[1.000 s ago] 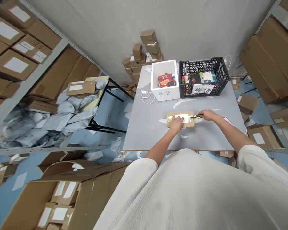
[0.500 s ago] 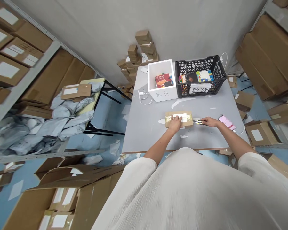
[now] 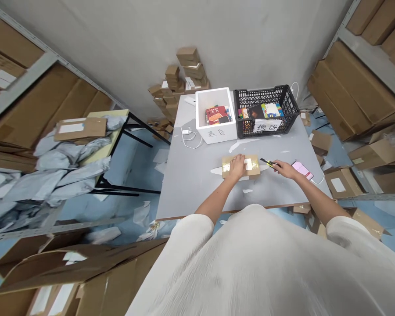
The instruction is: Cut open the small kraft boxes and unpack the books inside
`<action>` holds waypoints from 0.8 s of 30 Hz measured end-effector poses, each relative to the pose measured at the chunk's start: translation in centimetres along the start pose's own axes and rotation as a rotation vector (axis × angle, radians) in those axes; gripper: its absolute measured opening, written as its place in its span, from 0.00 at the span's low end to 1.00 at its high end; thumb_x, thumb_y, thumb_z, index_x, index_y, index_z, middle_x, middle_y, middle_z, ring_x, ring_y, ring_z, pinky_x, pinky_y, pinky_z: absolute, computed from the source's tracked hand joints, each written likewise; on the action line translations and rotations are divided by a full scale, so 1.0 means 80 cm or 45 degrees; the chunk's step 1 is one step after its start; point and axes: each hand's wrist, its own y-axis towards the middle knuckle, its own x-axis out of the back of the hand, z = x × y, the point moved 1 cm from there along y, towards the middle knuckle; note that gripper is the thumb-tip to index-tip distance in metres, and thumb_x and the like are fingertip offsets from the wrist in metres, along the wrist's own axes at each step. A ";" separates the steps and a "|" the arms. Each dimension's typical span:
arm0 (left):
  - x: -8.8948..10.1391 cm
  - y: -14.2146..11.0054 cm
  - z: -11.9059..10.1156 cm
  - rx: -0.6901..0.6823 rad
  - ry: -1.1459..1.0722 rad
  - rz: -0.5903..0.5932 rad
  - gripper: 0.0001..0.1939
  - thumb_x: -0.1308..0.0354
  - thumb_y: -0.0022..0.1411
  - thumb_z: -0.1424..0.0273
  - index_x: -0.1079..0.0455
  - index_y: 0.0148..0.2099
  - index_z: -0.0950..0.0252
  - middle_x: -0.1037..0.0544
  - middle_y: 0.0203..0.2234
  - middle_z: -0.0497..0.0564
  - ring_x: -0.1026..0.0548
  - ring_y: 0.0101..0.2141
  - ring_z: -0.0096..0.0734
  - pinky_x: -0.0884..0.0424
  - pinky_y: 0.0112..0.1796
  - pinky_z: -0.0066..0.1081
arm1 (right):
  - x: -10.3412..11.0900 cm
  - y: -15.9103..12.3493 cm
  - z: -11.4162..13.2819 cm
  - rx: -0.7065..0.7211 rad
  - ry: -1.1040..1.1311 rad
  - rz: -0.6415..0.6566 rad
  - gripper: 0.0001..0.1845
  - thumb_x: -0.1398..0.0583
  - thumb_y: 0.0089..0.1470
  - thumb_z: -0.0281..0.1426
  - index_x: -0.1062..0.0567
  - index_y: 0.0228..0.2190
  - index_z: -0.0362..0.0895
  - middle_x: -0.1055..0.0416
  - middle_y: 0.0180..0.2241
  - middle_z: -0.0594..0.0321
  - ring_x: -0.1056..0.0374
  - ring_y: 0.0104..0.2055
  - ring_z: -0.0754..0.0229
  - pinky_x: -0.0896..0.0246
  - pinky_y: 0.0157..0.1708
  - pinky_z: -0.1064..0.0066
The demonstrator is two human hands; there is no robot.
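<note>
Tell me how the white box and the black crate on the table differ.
The white foam box has solid walls, while the black plastic crate has latticed ones. The box has characters written directly on its front; the crate carries a paper sign. Both stand side by side and hold books.
</note>
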 end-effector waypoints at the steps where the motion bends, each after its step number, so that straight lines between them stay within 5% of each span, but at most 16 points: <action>1: -0.002 0.004 -0.003 -0.008 -0.009 0.001 0.27 0.49 0.78 0.70 0.37 0.75 0.59 0.33 0.73 0.62 0.32 0.69 0.52 0.33 0.65 0.47 | -0.003 -0.002 0.007 0.047 -0.091 -0.018 0.22 0.49 0.76 0.43 0.22 0.58 0.48 0.15 0.45 0.56 0.21 0.46 0.51 0.27 0.49 0.63; 4: -0.011 0.010 -0.009 -0.036 -0.015 -0.011 0.28 0.47 0.76 0.70 0.38 0.75 0.58 0.35 0.75 0.62 0.37 0.73 0.51 0.38 0.69 0.50 | -0.011 -0.005 0.024 0.144 -0.433 -0.070 0.24 0.46 0.75 0.42 0.21 0.63 0.52 0.18 0.55 0.53 0.24 0.57 0.45 0.32 0.56 0.59; 8: -0.021 0.014 -0.008 -0.017 -0.009 0.012 0.31 0.45 0.76 0.69 0.42 0.77 0.55 0.36 0.75 0.63 0.42 0.75 0.53 0.42 0.69 0.55 | -0.017 -0.006 0.032 0.126 -0.707 -0.073 0.26 0.43 0.74 0.41 0.23 0.68 0.51 0.21 0.56 0.47 0.27 0.58 0.43 0.36 0.56 0.60; 15: -0.016 0.032 -0.013 -0.030 0.034 0.104 0.32 0.41 0.73 0.70 0.38 0.75 0.58 0.29 0.67 0.65 0.35 0.70 0.55 0.40 0.67 0.55 | -0.021 -0.001 0.033 0.089 -0.691 -0.036 0.26 0.41 0.74 0.39 0.23 0.69 0.52 0.23 0.56 0.49 0.25 0.57 0.45 0.36 0.55 0.63; 24: -0.029 0.004 -0.012 -0.098 0.035 -0.034 0.32 0.57 0.81 0.65 0.45 0.82 0.61 0.39 0.78 0.66 0.43 0.76 0.55 0.49 0.72 0.59 | -0.041 -0.004 0.029 0.026 -0.554 -0.091 0.26 0.41 0.74 0.39 0.23 0.69 0.54 0.22 0.54 0.52 0.24 0.54 0.48 0.33 0.52 0.66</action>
